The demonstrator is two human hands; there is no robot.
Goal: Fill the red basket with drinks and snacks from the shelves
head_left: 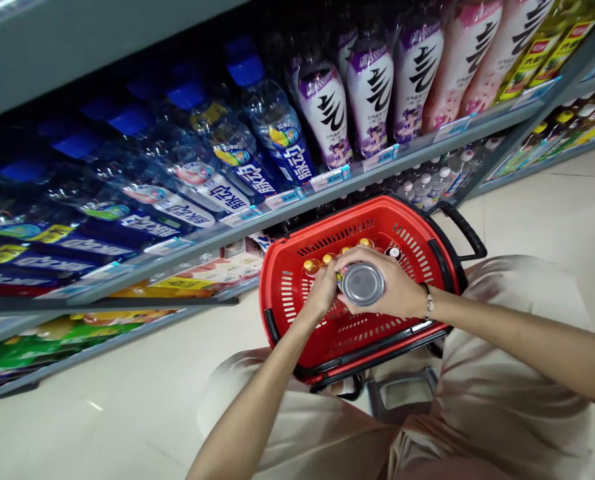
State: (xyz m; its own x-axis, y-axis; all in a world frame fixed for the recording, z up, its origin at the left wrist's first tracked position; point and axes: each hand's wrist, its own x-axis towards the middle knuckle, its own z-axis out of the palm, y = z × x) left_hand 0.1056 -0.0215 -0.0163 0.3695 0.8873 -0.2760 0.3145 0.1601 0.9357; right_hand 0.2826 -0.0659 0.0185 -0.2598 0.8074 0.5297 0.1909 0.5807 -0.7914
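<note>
head view, tilted, downward, close over basket (287, 293)

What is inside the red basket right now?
Along the far side of the red basket, several yellow bottle caps and one white cap show. The left hand and right hand, holding a can above it, cover the middle, so whatever lies there is hidden.

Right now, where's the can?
Head view, centre: the can sits in the right hand, left hand against it, above the red basket.

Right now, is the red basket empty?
No, capped bottles sit in the red basket, below the can that the left hand and right hand hold.
</note>
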